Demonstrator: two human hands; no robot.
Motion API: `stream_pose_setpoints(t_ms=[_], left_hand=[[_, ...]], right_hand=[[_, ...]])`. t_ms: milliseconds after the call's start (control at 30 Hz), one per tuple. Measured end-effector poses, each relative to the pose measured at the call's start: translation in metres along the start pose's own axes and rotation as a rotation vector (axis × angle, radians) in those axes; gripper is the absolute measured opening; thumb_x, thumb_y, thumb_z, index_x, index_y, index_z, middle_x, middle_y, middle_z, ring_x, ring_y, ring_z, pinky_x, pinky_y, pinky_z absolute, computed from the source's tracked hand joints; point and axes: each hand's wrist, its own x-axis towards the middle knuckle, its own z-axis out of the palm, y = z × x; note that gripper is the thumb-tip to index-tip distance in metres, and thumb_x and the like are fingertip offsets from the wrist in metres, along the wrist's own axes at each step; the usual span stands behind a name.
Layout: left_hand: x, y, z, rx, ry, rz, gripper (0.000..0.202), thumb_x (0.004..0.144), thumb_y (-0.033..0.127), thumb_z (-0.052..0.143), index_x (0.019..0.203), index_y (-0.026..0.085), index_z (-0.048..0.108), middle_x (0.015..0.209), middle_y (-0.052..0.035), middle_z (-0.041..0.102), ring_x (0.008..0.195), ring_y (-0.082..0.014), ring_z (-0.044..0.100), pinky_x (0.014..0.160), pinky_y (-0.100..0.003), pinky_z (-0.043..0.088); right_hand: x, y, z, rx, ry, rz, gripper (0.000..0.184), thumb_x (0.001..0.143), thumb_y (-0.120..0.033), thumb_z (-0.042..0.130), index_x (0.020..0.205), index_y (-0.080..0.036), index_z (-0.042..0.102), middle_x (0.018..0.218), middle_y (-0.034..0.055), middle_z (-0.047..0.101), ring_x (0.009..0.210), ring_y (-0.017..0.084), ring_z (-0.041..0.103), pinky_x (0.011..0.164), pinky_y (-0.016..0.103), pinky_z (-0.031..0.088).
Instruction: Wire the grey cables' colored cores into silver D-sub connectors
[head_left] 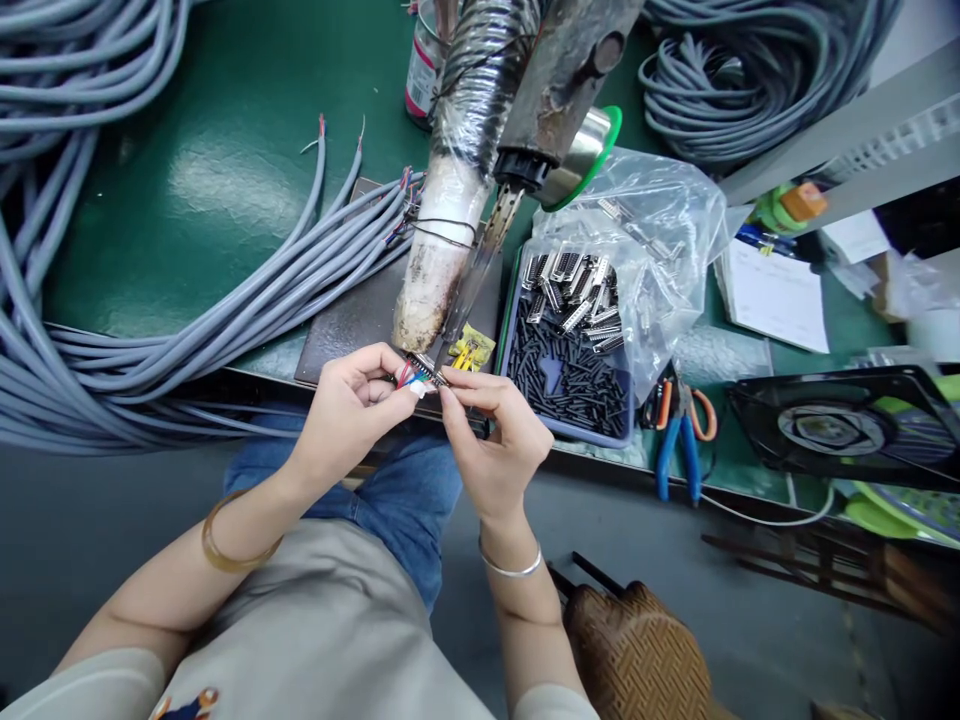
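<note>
Holds a small connector [425,369] with coloured wires over the near edge of the green bench [225,170], below the tip of the soldering iron [555,90]; pinches its wire end in the left hand [352,412], thumb and forefinger closed on it, other fingers curled; nips the opposite end with the right hand [491,440], fingertips shut tight on it. Notes just to the right a blue tray [592,436] of black sleeves, a bag of metal shells [577,290], blue-handled pliers [679,450]; to the left, grey cables [187,330].

Bright overhead light, glare on green table [225,180], edges bowed by wide lens, slightly soft.
</note>
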Motion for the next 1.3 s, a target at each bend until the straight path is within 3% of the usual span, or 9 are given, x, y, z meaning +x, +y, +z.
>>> stream_pose_setpoints(t_ms=[600, 867, 1000, 1067, 1200, 1233, 1300], left_hand=[[0.004, 0.001, 0.002, -0.008, 0.036, 0.000, 0.017, 0.068, 0.014, 0.074, 0.066, 0.015, 0.057, 0.054, 0.0075, 0.048, 0.042, 0.0000, 0.031, 0.040, -0.012, 0.022], [0.004, 0.001, -0.001, -0.028, -0.032, -0.039, 0.015, 0.068, 0.012, 0.073, 0.067, 0.015, 0.059, 0.049, 0.0093, 0.046, 0.040, -0.0004, 0.032, 0.038, -0.014, 0.021], [0.002, 0.002, 0.000, -0.040, -0.042, -0.067, 0.017, 0.068, 0.013, 0.075, 0.066, 0.015, 0.058, 0.048, 0.0102, 0.044, 0.039, -0.0001, 0.031, 0.038, -0.015, 0.021], [0.000, 0.002, 0.000, -0.042, -0.052, -0.100, 0.017, 0.067, 0.015, 0.076, 0.067, 0.015, 0.059, 0.048, 0.0102, 0.044, 0.038, -0.0001, 0.031, 0.038, -0.015, 0.020], [-0.002, 0.000, -0.002, -0.059, -0.044, -0.172, 0.021, 0.067, 0.024, 0.079, 0.068, 0.014, 0.060, 0.051, 0.0060, 0.054, 0.037, -0.0004, 0.031, 0.037, -0.016, 0.018], [-0.002, 0.000, -0.002, -0.065, -0.038, -0.188, 0.022, 0.066, 0.025, 0.079, 0.068, 0.014, 0.060, 0.053, 0.0043, 0.057, 0.037, -0.0006, 0.032, 0.037, -0.017, 0.018], [-0.002, -0.001, -0.002, -0.073, -0.029, -0.209, 0.022, 0.066, 0.027, 0.079, 0.068, 0.014, 0.061, 0.055, 0.0026, 0.059, 0.036, -0.0011, 0.033, 0.037, -0.017, 0.019]], right_hand=[[0.009, -0.002, 0.001, -0.088, 0.035, -0.103, 0.018, 0.086, -0.006, 0.073, 0.093, -0.022, 0.069, 0.100, 0.0046, 0.081, 0.089, 0.016, 0.078, 0.081, 0.029, 0.065], [0.002, -0.004, -0.001, -0.281, -0.001, -0.280, 0.019, 0.085, -0.005, 0.073, 0.091, -0.020, 0.063, 0.104, 0.0107, 0.081, 0.092, 0.016, 0.079, 0.081, 0.023, 0.065], [-0.003, -0.001, -0.004, -0.239, 0.004, -0.252, 0.016, 0.089, -0.006, 0.069, 0.097, -0.020, 0.064, 0.104, 0.0088, 0.081, 0.090, 0.016, 0.080, 0.079, 0.024, 0.065], [-0.006, 0.001, -0.009, -0.154, 0.061, -0.193, 0.016, 0.092, -0.009, 0.066, 0.102, -0.022, 0.066, 0.092, 0.0029, 0.081, 0.075, 0.014, 0.078, 0.068, 0.023, 0.064], [-0.010, 0.001, -0.015, 0.064, 0.397, -0.115, 0.022, 0.096, -0.016, 0.062, 0.116, -0.025, 0.066, 0.066, -0.0074, 0.066, 0.039, 0.007, 0.054, 0.041, 0.021, 0.049], [-0.011, 0.001, -0.015, 0.086, 0.440, -0.095, 0.026, 0.096, -0.016, 0.061, 0.120, -0.026, 0.064, 0.067, -0.0074, 0.066, 0.039, 0.007, 0.054, 0.040, 0.021, 0.049], [-0.011, 0.000, -0.014, 0.051, 0.404, -0.073, 0.030, 0.095, -0.012, 0.063, 0.121, -0.026, 0.063, 0.075, -0.0046, 0.074, 0.051, 0.010, 0.068, 0.052, 0.024, 0.060]])
